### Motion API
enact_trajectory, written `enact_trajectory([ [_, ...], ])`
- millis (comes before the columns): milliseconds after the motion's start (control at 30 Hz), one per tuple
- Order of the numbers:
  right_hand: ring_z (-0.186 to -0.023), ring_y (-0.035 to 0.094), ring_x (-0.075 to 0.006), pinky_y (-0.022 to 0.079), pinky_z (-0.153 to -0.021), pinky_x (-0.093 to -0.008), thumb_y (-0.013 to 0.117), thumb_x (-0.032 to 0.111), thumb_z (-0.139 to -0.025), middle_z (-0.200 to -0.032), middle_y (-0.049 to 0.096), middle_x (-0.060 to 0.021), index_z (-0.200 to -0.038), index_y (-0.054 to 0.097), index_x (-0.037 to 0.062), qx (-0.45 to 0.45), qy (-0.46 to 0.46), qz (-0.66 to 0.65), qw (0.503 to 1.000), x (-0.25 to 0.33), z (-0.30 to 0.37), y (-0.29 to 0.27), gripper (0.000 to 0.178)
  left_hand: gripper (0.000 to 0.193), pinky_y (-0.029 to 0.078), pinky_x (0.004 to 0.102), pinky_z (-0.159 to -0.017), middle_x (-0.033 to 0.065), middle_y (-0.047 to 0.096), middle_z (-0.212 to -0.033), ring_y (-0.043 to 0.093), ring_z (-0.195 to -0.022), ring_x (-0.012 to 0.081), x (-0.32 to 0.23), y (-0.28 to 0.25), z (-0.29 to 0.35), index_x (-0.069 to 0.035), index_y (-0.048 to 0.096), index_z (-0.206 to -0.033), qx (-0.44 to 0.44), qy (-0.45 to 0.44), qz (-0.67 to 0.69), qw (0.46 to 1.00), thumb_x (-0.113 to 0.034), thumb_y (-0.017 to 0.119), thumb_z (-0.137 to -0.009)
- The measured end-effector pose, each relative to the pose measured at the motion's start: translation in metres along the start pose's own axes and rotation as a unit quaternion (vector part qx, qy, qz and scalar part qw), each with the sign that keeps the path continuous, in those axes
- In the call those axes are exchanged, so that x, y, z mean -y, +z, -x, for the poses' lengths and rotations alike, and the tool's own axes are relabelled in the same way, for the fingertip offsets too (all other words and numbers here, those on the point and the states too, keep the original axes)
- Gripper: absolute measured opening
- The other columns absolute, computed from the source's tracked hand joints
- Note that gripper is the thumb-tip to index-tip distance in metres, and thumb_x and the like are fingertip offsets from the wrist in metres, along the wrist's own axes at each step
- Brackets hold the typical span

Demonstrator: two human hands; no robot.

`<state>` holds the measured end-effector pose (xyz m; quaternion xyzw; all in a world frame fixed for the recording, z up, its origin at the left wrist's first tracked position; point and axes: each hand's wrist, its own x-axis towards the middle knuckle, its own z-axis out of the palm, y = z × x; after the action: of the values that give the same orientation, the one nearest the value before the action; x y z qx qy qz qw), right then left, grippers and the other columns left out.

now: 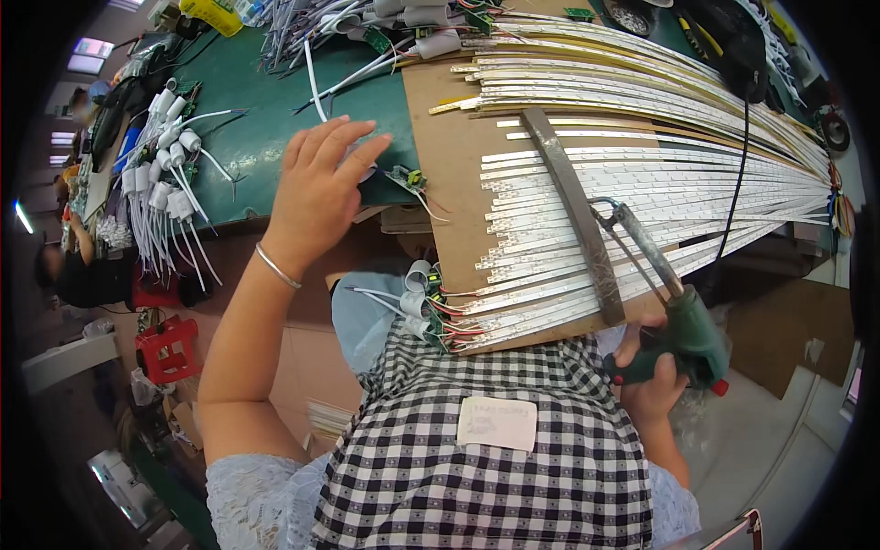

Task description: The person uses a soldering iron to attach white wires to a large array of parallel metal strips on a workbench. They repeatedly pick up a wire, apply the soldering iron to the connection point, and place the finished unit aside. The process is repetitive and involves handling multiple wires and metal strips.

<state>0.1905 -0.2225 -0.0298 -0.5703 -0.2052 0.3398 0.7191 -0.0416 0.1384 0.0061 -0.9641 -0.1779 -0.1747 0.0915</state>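
Observation:
My left hand [321,179], wearing a bangle, is over the green table edge with its fingers curled round a small circuit board [406,179]. Part of a white housing shows under the fingertips, and thin wires trail off the board; the thumb is hidden. My right hand [653,371] grips the green handle of a soldering gun [694,339], whose metal nose points up toward the strips. Beside that nose, a dark metal bar [576,215] lies across a fan of white LED strips [536,197] on a brown board [449,147]. Several strips nearest me carry wired circuit boards with white housings [414,302].
White-capped units with wires [170,170] hang over the table's [252,137] left edge. More wired units [431,41] pile up at the back, near a yellow bottle [215,14]. A black cable [738,174] crosses the strips. A red stool [167,348] stands on the floor at left.

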Motion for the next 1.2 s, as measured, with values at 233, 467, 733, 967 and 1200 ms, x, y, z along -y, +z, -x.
enact_trajectory([
  [233,-0.067,0.062,-0.0186,0.053,-0.057,-0.0305,0.062,0.036,-0.089,-0.114,0.058,-0.0178,-0.129,0.042,-0.0064,0.008,0.002,0.002,1.000,-0.003,0.007,-0.010,0.061,0.043,0.039,0.0420,-0.098,0.0029,0.061,-0.116,0.052,-0.118,0.0277,-0.029,-0.013,-0.015,-0.013,0.065,-0.111,0.093,0.066,0.226,0.967,-0.001,0.072,-0.070],
  [467,-0.066,0.059,-0.0177,0.050,-0.058,-0.0296,0.061,0.040,-0.089,-0.096,0.058,-0.0143,-0.122,0.048,-0.0063,-0.021,-0.003,0.034,0.999,0.002,0.005,0.004,0.059,0.030,0.045,0.0391,-0.088,0.0021,0.066,-0.097,0.061,-0.101,0.0266,-0.027,0.005,-0.021,-0.010,0.065,-0.097,0.010,0.075,0.257,0.963,-0.005,0.076,-0.069],
  [733,-0.069,0.063,-0.0195,0.054,-0.064,-0.0325,0.066,0.037,-0.087,-0.114,0.059,-0.0162,-0.127,0.046,-0.0055,0.013,0.032,0.013,0.999,0.003,0.008,-0.003,0.062,0.021,0.039,0.0365,-0.073,0.0005,0.064,-0.080,0.061,-0.079,0.0221,-0.059,0.001,-0.012,-0.012,0.065,-0.087,-0.016,0.038,0.282,0.959,-0.007,0.075,-0.070],
  [967,-0.081,0.063,-0.0165,0.052,-0.076,-0.0339,0.063,0.042,-0.090,-0.091,0.066,-0.0084,-0.129,0.046,-0.0028,0.136,0.101,0.062,0.984,0.011,0.019,-0.008,0.061,0.026,0.041,0.0358,-0.072,-0.0007,0.061,-0.080,0.057,-0.074,0.0203,-0.098,-0.011,0.011,-0.013,0.068,-0.090,-0.010,-0.002,0.319,0.948,-0.007,0.073,-0.065],
  [1200,-0.084,0.067,-0.0270,0.054,-0.075,-0.0358,0.066,0.022,-0.084,-0.094,0.068,-0.0127,-0.100,0.066,0.0002,0.217,-0.106,0.367,0.898,0.038,0.006,0.002,0.027,0.029,0.040,0.0347,-0.070,-0.0014,0.062,-0.078,0.058,-0.075,0.0184,-0.112,-0.016,0.016,-0.011,0.069,-0.091,-0.039,0.007,0.273,0.961,-0.006,0.073,-0.062],
])
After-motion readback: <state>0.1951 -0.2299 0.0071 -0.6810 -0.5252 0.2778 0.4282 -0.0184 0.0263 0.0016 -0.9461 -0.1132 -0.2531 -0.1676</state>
